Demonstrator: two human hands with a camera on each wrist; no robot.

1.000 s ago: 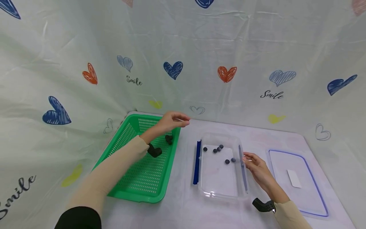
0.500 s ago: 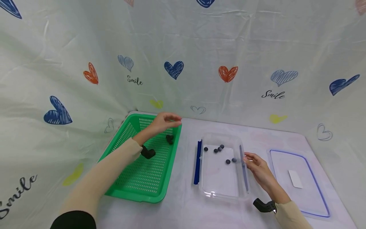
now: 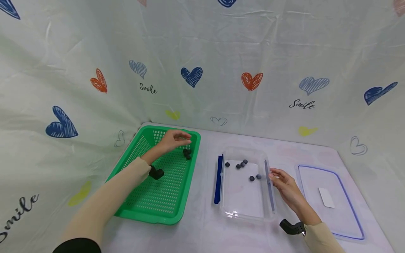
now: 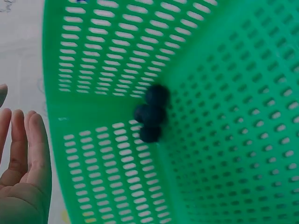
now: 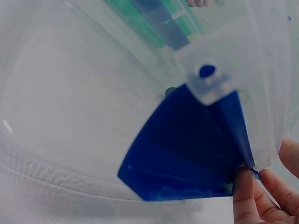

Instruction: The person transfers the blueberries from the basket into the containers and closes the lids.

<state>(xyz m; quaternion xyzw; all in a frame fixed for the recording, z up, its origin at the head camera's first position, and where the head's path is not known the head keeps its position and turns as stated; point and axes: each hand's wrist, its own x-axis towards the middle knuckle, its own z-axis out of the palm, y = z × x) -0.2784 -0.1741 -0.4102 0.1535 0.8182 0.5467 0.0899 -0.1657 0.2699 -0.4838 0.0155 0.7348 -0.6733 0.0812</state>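
My left hand (image 3: pixel 175 139) hovers above the back of a green perforated basket (image 3: pixel 191 175), fingers loosely bent and nothing held. Below it, several dark blueberries (image 3: pixel 186 153) lie clustered in the basket's far right corner; in the left wrist view the same blueberries (image 4: pixel 153 114) sit beside the wall, apart from the fingers (image 4: pixel 37 158). A clear plastic box (image 3: pixel 242 200) stands to the right, with several loose blueberries (image 3: pixel 251 178) inside. At its right side my right hand (image 3: pixel 286 188) pinches the edge of a blue side flap (image 5: pixel 182 154), seen close in the right wrist view.
A clear lid with a blue seal (image 3: pixel 345 211) lies flat at the right, bearing a white label (image 3: pixel 326 197). Another blue flap (image 3: pixel 218 180) sticks out from the box's left side. A curtain with printed hearts (image 3: pixel 221 45) hangs behind the table.
My left hand has moved left and slightly down, from beyond the basket's right rim to over its inside. The right hand and the box have stayed put.
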